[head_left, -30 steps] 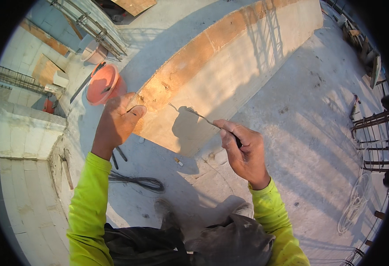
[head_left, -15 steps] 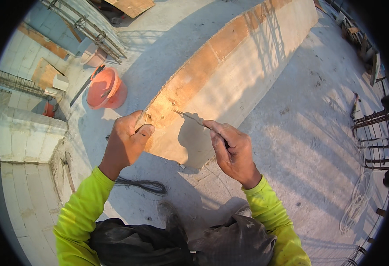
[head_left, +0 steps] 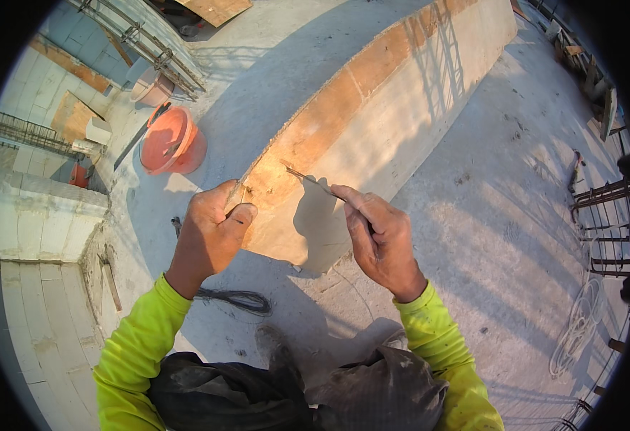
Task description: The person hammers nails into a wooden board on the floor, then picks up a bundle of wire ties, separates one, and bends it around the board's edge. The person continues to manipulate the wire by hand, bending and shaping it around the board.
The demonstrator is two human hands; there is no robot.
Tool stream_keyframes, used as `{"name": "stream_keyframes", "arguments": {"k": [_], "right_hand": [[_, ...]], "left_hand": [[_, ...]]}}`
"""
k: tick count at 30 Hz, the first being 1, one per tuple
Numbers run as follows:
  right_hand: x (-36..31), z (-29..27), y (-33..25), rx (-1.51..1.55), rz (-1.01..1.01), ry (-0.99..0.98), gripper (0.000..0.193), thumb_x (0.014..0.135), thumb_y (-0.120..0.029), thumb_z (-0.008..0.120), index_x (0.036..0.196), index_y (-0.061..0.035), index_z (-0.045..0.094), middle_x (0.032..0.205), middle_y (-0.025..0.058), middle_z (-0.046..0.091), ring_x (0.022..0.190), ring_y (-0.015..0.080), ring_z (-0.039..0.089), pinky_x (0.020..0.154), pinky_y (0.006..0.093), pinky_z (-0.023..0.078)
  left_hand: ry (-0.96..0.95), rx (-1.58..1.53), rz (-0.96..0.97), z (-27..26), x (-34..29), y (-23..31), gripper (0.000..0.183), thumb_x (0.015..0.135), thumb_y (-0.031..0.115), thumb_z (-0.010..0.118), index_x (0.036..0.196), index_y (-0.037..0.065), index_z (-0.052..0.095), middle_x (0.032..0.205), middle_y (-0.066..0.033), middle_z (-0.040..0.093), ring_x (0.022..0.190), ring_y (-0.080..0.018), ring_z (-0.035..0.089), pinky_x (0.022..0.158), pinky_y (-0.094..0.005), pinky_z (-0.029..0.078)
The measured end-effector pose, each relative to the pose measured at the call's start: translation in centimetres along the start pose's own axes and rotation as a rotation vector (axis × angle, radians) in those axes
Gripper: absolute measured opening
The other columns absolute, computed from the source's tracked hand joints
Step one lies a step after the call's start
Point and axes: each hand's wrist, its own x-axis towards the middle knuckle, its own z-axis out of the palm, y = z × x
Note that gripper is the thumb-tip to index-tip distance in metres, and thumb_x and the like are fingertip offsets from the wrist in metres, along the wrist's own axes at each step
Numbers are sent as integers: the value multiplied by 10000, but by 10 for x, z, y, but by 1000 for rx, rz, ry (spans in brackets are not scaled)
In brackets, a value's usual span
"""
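Note:
A long pale slab (head_left: 383, 118) with an orange-brown strip along its left side runs from in front of me toward the upper right. My left hand (head_left: 213, 231) is closed over the slab's near left edge, thumb on the face and the other fingers mostly hidden. Between the thumb and fingers of my right hand (head_left: 381, 241) is a thin, dark metal rod-like tool (head_left: 315, 182); its exact kind is unclear. The tool's tip lies at the orange-brown strip, right of my left hand, near a small rough spot. My right hand's shadow falls across the slab.
An orange bucket (head_left: 175, 144) stands left of the slab, with a paler bucket (head_left: 152, 86) behind it. Coiled dark wire (head_left: 239, 300) lies on the floor by my left forearm. Rebar (head_left: 605, 194) and a pale coiled cable (head_left: 577, 330) are at the right. Low block walls (head_left: 49, 219) stand left.
My left hand has shifted slightly right along the slab's edge. My right hand and the tool have also moved a little right, with the tip still at the orange-brown strip.

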Motion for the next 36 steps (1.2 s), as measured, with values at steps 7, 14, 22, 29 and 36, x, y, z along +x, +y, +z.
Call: {"name": "stream_keyframes", "arguments": {"k": [7,14,22,29,36], "right_hand": [[-1,-5,-3,-46,10,-29,350,930,108,535,1242,23,669,743,113,564,611,163,523,595,272,437],[-3,-7,-3,66,40,-17,352,923,65,549,1247,1,672,783,140,611,633,191,587,595,292,475],[-8,-12,-16,-194,-68,-4,362,893,87,598,1234,-2,680,687,107,543,533,171,507,536,292,425],[-13,-13,-31,-389,-155,-28,432,831,100,651,1246,-22,666,649,101,530,500,242,542,492,353,452],[-2,-17,-41,-422,-182,-53,349,840,88,652,1173,-14,669,683,115,592,514,265,587,483,360,447]], "left_hand": [[-4,40,35,2,-1,2,165,925,97,587,983,-48,640,675,-78,546,635,-112,455,593,-315,442],[-10,19,34,5,-5,4,167,919,96,590,979,-52,635,670,-101,558,623,-125,458,596,-324,450],[0,34,60,9,-9,12,179,901,76,575,1011,-52,635,721,-160,605,647,-183,526,665,-349,491],[-12,80,75,10,-14,19,264,898,67,564,1121,-51,643,785,-204,658,686,-245,623,709,-368,519],[-20,82,85,13,-19,25,273,899,74,559,1125,-60,634,788,-243,647,674,-346,649,691,-396,525]]}}
